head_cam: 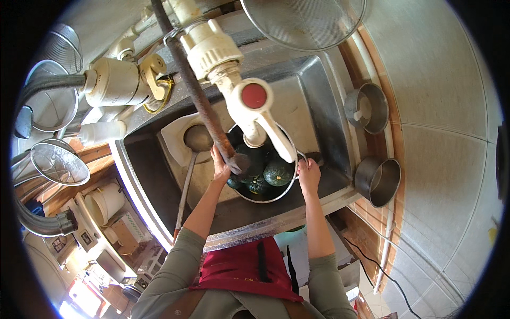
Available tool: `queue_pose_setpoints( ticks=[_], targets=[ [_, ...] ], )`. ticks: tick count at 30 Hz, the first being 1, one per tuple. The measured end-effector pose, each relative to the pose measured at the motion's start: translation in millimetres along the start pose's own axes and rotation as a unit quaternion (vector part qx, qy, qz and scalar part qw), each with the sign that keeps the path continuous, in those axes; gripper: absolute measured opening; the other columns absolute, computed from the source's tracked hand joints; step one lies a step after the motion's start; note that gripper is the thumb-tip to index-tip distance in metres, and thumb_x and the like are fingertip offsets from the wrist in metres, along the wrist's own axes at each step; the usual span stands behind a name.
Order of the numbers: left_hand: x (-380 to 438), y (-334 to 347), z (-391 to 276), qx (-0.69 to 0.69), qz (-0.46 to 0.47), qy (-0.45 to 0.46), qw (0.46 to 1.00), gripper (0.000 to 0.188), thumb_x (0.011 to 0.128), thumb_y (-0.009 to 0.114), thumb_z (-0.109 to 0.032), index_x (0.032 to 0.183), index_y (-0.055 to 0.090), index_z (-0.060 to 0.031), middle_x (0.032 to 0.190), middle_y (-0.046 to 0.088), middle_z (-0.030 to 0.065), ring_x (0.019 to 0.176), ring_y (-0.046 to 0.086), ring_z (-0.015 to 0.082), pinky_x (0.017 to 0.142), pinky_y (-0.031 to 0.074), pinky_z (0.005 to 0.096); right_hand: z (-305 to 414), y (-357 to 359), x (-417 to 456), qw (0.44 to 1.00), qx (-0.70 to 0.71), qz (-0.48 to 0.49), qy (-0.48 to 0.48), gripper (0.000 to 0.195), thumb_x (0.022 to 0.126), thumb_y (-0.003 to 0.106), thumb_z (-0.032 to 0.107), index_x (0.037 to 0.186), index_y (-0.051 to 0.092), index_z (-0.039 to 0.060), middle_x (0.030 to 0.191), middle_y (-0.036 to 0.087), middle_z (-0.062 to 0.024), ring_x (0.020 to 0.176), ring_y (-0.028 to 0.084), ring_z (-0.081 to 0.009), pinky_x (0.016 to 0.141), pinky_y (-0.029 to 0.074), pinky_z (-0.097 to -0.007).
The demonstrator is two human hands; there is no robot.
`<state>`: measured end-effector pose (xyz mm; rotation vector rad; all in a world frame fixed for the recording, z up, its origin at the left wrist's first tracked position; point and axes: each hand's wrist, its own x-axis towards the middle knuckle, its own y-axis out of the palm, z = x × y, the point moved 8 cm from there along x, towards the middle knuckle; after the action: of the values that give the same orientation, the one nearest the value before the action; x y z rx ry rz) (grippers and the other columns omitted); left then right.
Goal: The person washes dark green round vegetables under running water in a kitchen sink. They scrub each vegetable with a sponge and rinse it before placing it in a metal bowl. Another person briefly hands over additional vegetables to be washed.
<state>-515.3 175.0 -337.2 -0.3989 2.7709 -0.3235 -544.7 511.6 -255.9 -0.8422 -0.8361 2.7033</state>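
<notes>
A round metal pot (266,200) with a pale rim stands in the metal sink, under a white plastic tap (255,115) with a red cap. Several dark green round squashes (278,173) lie in it. My right hand (309,175) is closed around the loop handle on the pot's right side. At the left side, my left hand (221,164) holds the pot's edge, its grip partly hidden by a rusty pipe (211,123). A long-handled ladle (198,138) rests left of that hand, its bowl over a white plastic container (172,135).
The sink's rim (239,235) runs in front of me. A mesh strainer (306,24) overhangs the back. Two metal pans, one upper (378,107) and one lower (364,181), are along the right wall. At left are a second tap (119,81), a plastic bottle (102,132) and wire strainers (59,163).
</notes>
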Motion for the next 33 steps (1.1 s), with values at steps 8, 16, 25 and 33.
queue_pose_setpoints(
  ticks=[8,16,25,33],
  targets=[
    [-5.3,10.5,-61.0,0.003,-0.010,0.101,0.995,0.085,0.068,0.065,-0.046,0.132,0.022,-0.0103,0.123,0.027,0.0189,0.116,0.028,0.0328,0.098,0.025,0.0414,10.2,-3.4,-19.7,0.946,0.221,0.157,0.178,0.010,0.074,0.056,0.013,0.072,0.054,0.0039,0.065,0.056,-0.0050,0.051,0.055,-0.0138,0.046,0.047,-0.0246],
    [-1.7,27.5,-101.0,0.078,0.017,0.040,0.996,0.084,0.060,0.071,-0.038,0.129,0.028,-0.0173,0.123,0.028,0.0194,0.112,0.035,0.0388,0.091,0.035,0.0430,-63.2,-2.0,5.1,0.883,0.163,0.327,0.294,0.048,0.055,0.038,-0.013,0.102,0.045,-0.0004,0.084,0.054,-0.0150,0.072,0.059,-0.0287,0.063,0.053,-0.0371],
    [-10.6,33.7,-64.1,-0.053,0.103,-0.027,0.993,0.081,0.069,0.061,-0.050,0.132,0.021,-0.0199,0.127,0.025,0.0173,0.117,0.032,0.0365,0.095,0.032,0.0413,3.3,-19.2,-49.8,0.900,0.096,0.312,0.290,0.069,0.051,0.033,-0.013,0.119,0.037,0.0021,0.098,0.053,-0.0135,0.084,0.058,-0.0296,0.067,0.054,-0.0343],
    [-5.0,48.6,-75.3,-0.061,0.196,-0.008,0.979,0.062,0.078,0.050,-0.048,0.130,0.027,-0.0216,0.128,0.025,0.0126,0.118,0.033,0.0342,0.095,0.030,0.0411,32.5,-36.7,-83.6,0.920,0.085,0.271,0.269,0.065,0.053,0.033,-0.013,0.117,0.037,-0.0013,0.100,0.052,-0.0134,0.084,0.058,-0.0275,0.071,0.054,-0.0342]
  ],
)
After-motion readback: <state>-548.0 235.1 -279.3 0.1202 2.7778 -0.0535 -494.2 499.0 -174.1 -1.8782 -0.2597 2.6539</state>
